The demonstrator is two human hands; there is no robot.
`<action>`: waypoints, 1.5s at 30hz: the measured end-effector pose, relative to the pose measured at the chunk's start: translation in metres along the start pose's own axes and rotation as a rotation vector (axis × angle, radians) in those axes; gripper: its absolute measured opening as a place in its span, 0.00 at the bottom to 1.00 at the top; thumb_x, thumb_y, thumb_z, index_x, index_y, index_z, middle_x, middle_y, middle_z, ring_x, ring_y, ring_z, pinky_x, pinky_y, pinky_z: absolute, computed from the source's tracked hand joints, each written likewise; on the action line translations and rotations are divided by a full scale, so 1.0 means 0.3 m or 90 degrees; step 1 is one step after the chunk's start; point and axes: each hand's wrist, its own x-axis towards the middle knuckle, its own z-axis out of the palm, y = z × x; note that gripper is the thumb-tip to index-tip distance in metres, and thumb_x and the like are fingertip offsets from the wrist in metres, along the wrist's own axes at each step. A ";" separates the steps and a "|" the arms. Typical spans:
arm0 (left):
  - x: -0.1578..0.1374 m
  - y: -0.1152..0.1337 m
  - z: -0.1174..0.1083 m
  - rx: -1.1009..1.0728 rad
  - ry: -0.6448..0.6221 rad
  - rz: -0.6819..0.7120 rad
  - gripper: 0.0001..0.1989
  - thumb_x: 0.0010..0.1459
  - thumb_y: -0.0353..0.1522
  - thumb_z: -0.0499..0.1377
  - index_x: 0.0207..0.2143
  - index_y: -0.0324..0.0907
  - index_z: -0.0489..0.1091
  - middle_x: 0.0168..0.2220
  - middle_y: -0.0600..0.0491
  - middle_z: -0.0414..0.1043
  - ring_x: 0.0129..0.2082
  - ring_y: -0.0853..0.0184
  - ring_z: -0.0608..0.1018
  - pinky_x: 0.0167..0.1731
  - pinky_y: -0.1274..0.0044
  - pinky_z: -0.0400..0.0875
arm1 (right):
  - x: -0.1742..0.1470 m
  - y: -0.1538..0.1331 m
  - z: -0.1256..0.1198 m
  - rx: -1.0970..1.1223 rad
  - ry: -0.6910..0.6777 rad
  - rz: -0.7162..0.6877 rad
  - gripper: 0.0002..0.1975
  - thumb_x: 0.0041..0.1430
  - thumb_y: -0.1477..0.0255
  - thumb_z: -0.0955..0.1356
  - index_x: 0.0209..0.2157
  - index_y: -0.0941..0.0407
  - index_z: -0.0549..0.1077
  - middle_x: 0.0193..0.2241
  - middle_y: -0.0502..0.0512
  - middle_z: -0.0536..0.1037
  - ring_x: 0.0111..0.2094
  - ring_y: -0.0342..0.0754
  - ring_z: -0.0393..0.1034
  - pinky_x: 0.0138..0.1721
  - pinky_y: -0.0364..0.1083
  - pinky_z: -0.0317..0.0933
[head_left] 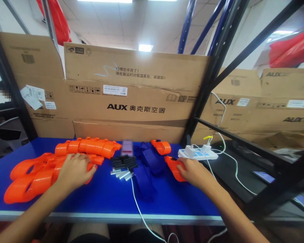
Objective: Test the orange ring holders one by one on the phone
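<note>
Two rows of glossy orange looped bands lie on the left of the blue table: a far row [87,147] and a near row [42,180]. My left hand [74,172] is over the right end of the near row, fingers curled round an orange band there. At the right, my right hand [194,170] grips the side of a single orange looped band [174,168] that rests on the table. Just beyond it lies another orange band [163,147] with a dark piece at its end. Folded dark blue strips [152,160] spread out between my hands.
Beside the blue strips is a pile of thin black pieces [124,162] with silver strips [123,173]. A white power strip [197,153] with plugs and cables stands by the black rack post. One white cable [136,202] crosses the front edge. Cardboard [134,98] walls the back.
</note>
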 end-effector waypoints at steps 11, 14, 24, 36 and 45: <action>-0.032 0.103 -0.076 -0.240 0.203 0.137 0.14 0.60 0.39 0.60 0.47 0.48 0.77 0.50 0.47 0.77 0.50 0.53 0.75 0.53 0.59 0.63 | -0.090 -0.055 -0.159 -0.039 0.201 -0.047 0.14 0.59 0.66 0.64 0.40 0.55 0.78 0.34 0.58 0.82 0.31 0.53 0.76 0.30 0.46 0.59; -0.034 0.223 -0.078 -0.476 0.148 0.111 0.16 0.60 0.38 0.61 0.51 0.50 0.75 0.51 0.49 0.76 0.51 0.55 0.75 0.54 0.60 0.65 | -0.139 -0.154 -0.239 -0.004 0.309 -0.091 0.14 0.59 0.66 0.64 0.41 0.55 0.77 0.34 0.57 0.82 0.33 0.54 0.76 0.33 0.47 0.62; 0.181 0.494 0.019 -1.358 -0.159 -0.194 0.28 0.60 0.52 0.56 0.49 0.39 0.75 0.38 0.44 0.78 0.40 0.56 0.79 0.40 0.69 0.72 | -0.155 -0.549 -0.168 0.168 0.273 -0.337 0.13 0.62 0.65 0.64 0.38 0.57 0.76 0.35 0.58 0.80 0.32 0.48 0.73 0.29 0.43 0.59; 0.234 0.427 0.174 -1.229 0.033 -0.135 0.20 0.54 0.44 0.65 0.44 0.41 0.75 0.43 0.48 0.79 0.41 0.57 0.79 0.41 0.71 0.72 | 0.171 -0.456 0.130 0.624 0.196 -0.245 0.18 0.65 0.60 0.62 0.31 0.57 0.76 0.27 0.54 0.78 0.29 0.47 0.70 0.32 0.43 0.61; 0.215 0.432 0.151 -1.195 0.039 -0.053 0.21 0.56 0.42 0.64 0.50 0.42 0.74 0.46 0.47 0.78 0.47 0.57 0.78 0.49 0.69 0.69 | 0.124 -0.474 0.193 0.619 0.093 -0.284 0.06 0.54 0.72 0.64 0.25 0.56 0.70 0.20 0.47 0.70 0.22 0.42 0.60 0.25 0.40 0.54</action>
